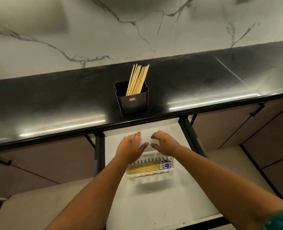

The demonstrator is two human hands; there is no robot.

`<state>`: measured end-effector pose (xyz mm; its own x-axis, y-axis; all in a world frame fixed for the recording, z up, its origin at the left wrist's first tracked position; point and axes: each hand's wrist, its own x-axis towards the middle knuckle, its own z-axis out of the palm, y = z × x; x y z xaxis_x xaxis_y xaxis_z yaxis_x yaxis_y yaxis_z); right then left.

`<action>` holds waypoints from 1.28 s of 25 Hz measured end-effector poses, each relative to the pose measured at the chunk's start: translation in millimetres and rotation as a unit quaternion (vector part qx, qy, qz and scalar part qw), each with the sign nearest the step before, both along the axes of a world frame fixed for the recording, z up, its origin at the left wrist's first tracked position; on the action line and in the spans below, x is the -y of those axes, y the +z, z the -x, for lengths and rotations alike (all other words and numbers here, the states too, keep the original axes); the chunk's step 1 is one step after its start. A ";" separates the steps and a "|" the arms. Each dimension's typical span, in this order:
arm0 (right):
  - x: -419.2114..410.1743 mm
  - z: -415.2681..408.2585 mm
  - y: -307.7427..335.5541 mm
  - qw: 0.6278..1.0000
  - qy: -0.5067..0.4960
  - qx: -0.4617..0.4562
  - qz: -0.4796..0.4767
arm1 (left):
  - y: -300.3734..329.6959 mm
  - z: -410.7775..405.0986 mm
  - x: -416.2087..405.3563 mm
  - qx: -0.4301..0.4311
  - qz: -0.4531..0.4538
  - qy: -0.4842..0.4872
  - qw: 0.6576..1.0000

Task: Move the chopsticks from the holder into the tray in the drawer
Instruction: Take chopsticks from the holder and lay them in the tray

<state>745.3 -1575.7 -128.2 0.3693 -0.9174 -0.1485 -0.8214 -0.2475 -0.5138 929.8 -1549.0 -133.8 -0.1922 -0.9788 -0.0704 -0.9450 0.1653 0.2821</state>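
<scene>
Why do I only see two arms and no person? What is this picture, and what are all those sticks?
The camera sits on a person's head and looks down, so you see only their arms. The left hand and the right hand are both open and hold nothing. They hover over a white drawer that is pulled out under a black counter. The sticks are chopsticks. Some stand in a black holder on the counter. Others already lie flat in a white tray inside the drawer. The job is moving them from holder to tray.
</scene>
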 end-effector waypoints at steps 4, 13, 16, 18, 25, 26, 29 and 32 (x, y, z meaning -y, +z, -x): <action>30.9 -9.1 47.2 0.997 -0.016 0.042 0.065 | 54.8 0.6 30.6 -0.031 0.096 -0.008 0.995; 88.7 -35.1 125.9 0.975 -0.047 0.176 0.126 | 129.4 0.4 79.9 -0.069 0.186 0.020 0.980; 108.0 -36.0 132.5 0.971 -0.065 0.195 0.119 | 133.7 -4.6 94.2 -0.091 0.178 0.037 0.979; 123.1 -35.5 132.1 0.972 -0.079 0.185 0.118 | 132.1 -9.0 105.2 -0.092 0.176 0.053 0.979; 190.4 -39.0 126.6 0.939 -0.232 0.252 0.014 | 128.2 -20.9 151.8 -0.090 0.158 0.093 0.979; 200.2 -40.5 124.8 0.930 -0.260 0.261 -0.003 | 125.5 -20.8 156.4 -0.088 0.147 0.095 0.981; 225.5 -48.6 116.9 0.899 -0.326 0.281 -0.078 | 115.4 -20.8 171.9 -0.052 0.157 0.068 0.984; 242.4 -58.5 107.1 0.892 -0.314 0.300 -0.127 | 112.1 -28.6 189.9 -0.050 0.148 0.065 0.986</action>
<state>803.8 -1818.1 -21.1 -0.1228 -0.9363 -0.3291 -0.3159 0.3512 -0.8814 958.4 -1738.9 -21.8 -0.0544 -0.9705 0.2350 -0.9333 0.1331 0.3334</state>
